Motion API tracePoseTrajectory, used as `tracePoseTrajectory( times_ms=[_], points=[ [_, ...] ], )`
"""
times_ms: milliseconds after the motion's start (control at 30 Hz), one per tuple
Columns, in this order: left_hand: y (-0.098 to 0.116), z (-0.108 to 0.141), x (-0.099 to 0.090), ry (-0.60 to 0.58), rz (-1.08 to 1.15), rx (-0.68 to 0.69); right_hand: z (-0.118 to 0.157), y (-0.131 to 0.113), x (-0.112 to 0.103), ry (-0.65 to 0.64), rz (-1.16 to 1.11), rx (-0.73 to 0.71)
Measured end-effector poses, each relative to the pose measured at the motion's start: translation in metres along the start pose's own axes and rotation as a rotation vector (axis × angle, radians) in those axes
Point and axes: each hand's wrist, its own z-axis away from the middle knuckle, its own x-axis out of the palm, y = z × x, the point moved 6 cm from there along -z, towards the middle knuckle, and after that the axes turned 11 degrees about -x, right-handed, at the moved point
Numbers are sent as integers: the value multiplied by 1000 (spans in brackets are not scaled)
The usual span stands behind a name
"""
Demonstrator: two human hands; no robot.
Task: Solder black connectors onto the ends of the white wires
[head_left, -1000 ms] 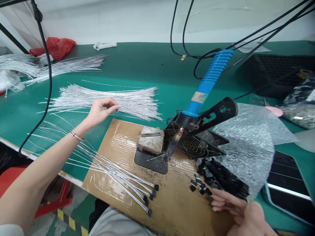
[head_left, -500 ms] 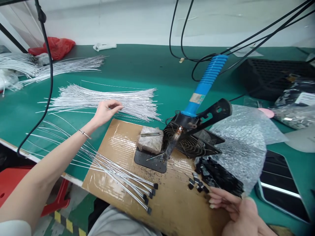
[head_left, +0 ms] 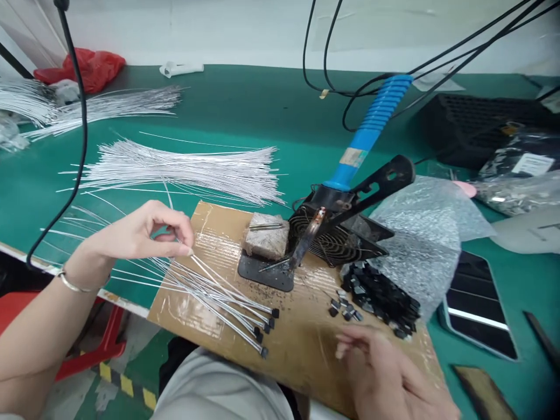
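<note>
My left hand (head_left: 153, 233) pinches a thin white wire above the left edge of the brown board (head_left: 306, 361). Beneath it, several white wires with black ends (head_left: 214, 300) lie fanned across the board. A large bundle of white wires (head_left: 188, 169) rests on the green table behind. My right hand (head_left: 385, 373), blurred, is over the board's right part, its fingers curled; whether anything is between them is hidden. Small black pieces (head_left: 345, 306) lie just beyond its fingertips, beside a pile of black pieces (head_left: 385, 297).
A blue-handled soldering iron (head_left: 371, 128) stands tilted over a fan (head_left: 332, 239) and a pale block (head_left: 266, 236). Bubble wrap (head_left: 424, 233), a phone (head_left: 479, 303) and a black tray (head_left: 472, 125) are at the right. A black cable (head_left: 83, 128) hangs at the left.
My left hand has come down and toward me from the large bundle, now with a wire pinched in it. My right hand has moved left, away from the black pile. The view has shifted slightly.
</note>
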Motion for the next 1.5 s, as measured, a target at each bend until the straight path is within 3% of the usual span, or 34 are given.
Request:
tracePoseTrajectory(
  times_ms=[100,167,300,700,1033,1300,1400,1500],
  points=[
    [-9,-5,30,-70,97,-23,10,-36,43,-313,-190,-49],
    [-14,-9,47,-102,147,-38,17,-51,65,-411,-265,-17],
    [-14,-11,66,-137,202,-32,21,-63,83,-389,-291,1],
    [-14,-10,75,-145,197,-12,23,-59,82,-315,-218,-13],
    [-12,-10,67,-129,178,40,22,-45,75,-283,-251,36],
    [-11,-7,71,-143,107,8,18,-50,76,-360,-256,-73],
    [-19,-8,61,-9,-138,3,15,-50,73,-382,-255,-115],
    [-32,-8,26,268,-486,47,13,-45,67,-369,-259,-94]
  ],
)
